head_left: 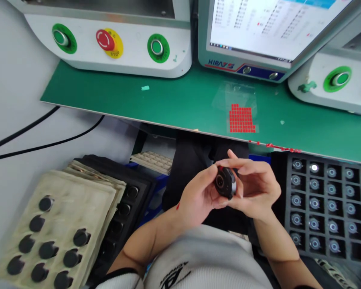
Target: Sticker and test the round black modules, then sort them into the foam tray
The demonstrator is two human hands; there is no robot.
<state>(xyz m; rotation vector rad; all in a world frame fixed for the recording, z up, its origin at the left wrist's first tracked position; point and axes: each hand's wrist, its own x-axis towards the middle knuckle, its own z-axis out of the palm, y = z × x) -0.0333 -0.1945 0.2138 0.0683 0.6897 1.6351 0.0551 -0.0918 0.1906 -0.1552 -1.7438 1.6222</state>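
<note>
Over my lap, both hands are closed around a small round black smartwatch body (225, 182), whose face shows a ring and small dots. My left hand (197, 194) grips it from the left, the thumb on its upper edge. From the other side, my right hand (255, 186) touches its top and lower edges with the fingertips. A bit of red shows at the top of the piece, partly hidden by fingers. A small red mark sits on my left wrist. On the bench edge above the hands lies a clear sheet with small red square stickers (242, 119).
At right stands a black compartment tray (323, 239) of round parts. Stacked beige trays (58, 216) with black round pieces are at left. The green bench (123, 96) carries white machines with green buttons, a red stop button (105, 39) and a monitor (249, 28). Black cables (24, 129) hang left.
</note>
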